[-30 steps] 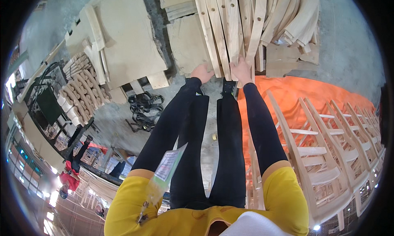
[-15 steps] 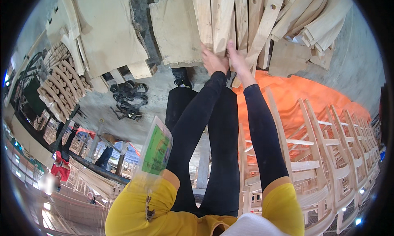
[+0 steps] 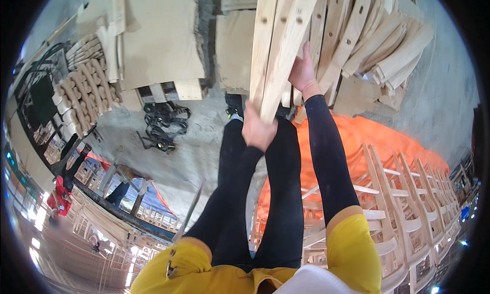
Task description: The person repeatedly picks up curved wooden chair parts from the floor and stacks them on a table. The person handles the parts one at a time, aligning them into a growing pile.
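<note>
A few long, pale wooden slats [image 3: 278, 54] with small round holes are lifted together over the floor, slanting toward me. My left hand [image 3: 259, 129] is closed around their near ends. Farther up, my right hand [image 3: 303, 72] grips their right side, thumb raised and fingers partly hidden behind the wood. Beside the right hand lies a pile of similar curved wooden pieces [image 3: 352, 31], some with holes.
Pale wooden chair frames [image 3: 403, 192] stand in rows at the right, beside an orange sheet [image 3: 403, 140]. Black straps [image 3: 163, 125] lie on the grey floor. Stacked shaped wooden parts [image 3: 84, 97] and a large flat sheet [image 3: 158, 38] are at the left. A person in red [image 3: 62, 197] is farther off.
Both hands were together at the near ends of the pile. The slats have come up and toward me; the left hand moved nearer my body, while the right slid farther along them.
</note>
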A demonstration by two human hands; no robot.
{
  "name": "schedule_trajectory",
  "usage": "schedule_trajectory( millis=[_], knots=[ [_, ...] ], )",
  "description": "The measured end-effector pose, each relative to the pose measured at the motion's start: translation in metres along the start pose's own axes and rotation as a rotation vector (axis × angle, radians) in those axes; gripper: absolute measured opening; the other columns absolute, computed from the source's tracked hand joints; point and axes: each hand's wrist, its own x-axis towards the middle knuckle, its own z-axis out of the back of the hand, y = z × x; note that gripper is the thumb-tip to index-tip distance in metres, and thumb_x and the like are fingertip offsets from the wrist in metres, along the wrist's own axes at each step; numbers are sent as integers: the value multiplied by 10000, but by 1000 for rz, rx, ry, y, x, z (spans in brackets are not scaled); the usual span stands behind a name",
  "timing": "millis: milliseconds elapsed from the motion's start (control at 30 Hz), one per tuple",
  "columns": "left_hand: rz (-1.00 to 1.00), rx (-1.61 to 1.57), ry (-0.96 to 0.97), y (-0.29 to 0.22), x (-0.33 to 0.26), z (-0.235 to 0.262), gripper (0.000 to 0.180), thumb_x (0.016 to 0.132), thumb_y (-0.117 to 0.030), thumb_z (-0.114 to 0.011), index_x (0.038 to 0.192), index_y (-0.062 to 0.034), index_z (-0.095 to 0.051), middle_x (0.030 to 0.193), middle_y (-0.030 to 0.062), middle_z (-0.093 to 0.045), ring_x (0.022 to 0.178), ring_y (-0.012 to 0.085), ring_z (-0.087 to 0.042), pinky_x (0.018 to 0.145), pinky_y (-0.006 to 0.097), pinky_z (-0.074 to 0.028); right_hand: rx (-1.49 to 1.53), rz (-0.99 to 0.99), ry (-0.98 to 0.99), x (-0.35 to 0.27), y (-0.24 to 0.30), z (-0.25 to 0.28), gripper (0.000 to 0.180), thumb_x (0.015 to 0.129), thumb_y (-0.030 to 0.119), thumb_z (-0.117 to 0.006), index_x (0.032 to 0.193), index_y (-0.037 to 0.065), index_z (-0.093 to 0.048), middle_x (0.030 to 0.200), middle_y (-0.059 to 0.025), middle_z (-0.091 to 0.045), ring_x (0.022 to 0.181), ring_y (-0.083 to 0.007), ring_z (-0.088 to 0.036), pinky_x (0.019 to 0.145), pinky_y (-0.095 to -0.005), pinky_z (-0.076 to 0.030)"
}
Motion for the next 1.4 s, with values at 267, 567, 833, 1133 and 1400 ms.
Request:
schedule_trajectory(
  millis=[267,567,833,1133,1400],
  knots=[
    [3,206,-216,47,-213,186,878,680,-148,-754,1421,-2,-306,1162,242,-525,1089,445,-524,934,484,-450,16,183,-42,-69,-80,-138,851,891,751,-405,1510,168,-356,1504,-53,-412,1311,-283,-452,1061,-461,-414],
    [73,137,-384,181,-451,308,922,667,-257,-792,1433,-50,-324,1152,207,-513,1065,405,-522,925,465,-442,-130,-117,242,-263,-237,-166,760,937,647,-406,1504,148,-318,1535,-102,-360,1361,-333,-403,1132,-516,-337],
    [169,-133,-607,230,-577,314,917,661,-218,-801,1441,-82,-337,1233,185,-505,1129,384,-508,975,462,-413,-547,-466,442,-356,-288,-280,756,936,643,-410,1501,147,-326,1530,-102,-369,1359,-331,-406,1131,-516,-336],
    [300,-243,-840,293,-611,374,1039,615,-314,-837,1468,-84,-290,1296,187,-474,1217,367,-471,1028,463,-371,-731,-761,660,-420,-432,-393,752,935,639,-414,1497,145,-335,1525,-103,-379,1357,-329,-409,1130,-515,-335],
    [354,-280,-979,314,-604,462,1153,576,-293,-838,1512,-55,-208,1347,221,-417,1242,386,-442,1063,461,-341,-811,-1005,750,-454,-565,-451,749,934,636,-419,1493,144,-342,1519,-104,-388,1355,-327,-412,1129,-515,-334]
  ],
)
